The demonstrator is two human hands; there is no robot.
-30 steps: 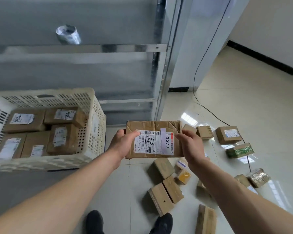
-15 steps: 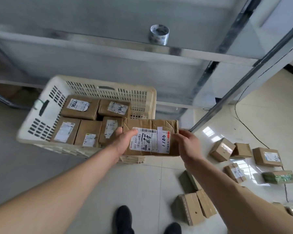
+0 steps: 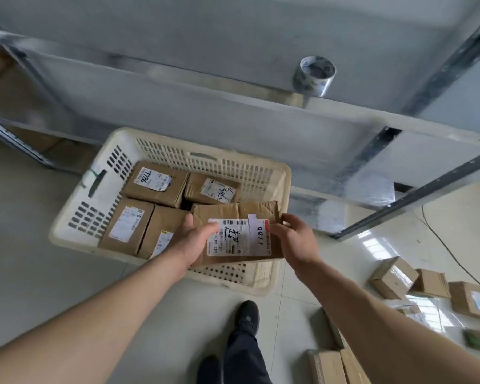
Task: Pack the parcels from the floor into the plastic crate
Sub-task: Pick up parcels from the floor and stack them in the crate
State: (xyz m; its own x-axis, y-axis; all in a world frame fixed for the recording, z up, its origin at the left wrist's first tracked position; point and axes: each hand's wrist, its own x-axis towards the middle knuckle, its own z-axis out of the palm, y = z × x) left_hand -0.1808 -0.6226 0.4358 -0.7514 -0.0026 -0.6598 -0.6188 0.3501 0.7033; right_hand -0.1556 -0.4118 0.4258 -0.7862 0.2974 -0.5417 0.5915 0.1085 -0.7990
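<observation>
A flat brown cardboard parcel (image 3: 234,214) with a white shipping label is held over the right part of the cream plastic crate (image 3: 284,173). My left hand (image 3: 196,241) grips its left edge and my right hand (image 3: 294,238) grips its right edge. Inside the crate lie several brown parcels (image 3: 155,180) with labels, filling its left and back parts. The crate stands on the tiled floor in front of a metal shelf.
More parcels (image 3: 394,277) lie on the floor at the right and lower right. A roll of tape (image 3: 315,76) sits on the metal shelf (image 3: 205,87) above the crate. A black cable (image 3: 444,245) runs across the floor at the right. My shoes (image 3: 247,317) stand just below the crate.
The parcel, held in both hands, has moved left from above the floor parcels to over the crate. The view has turned toward the crate.
</observation>
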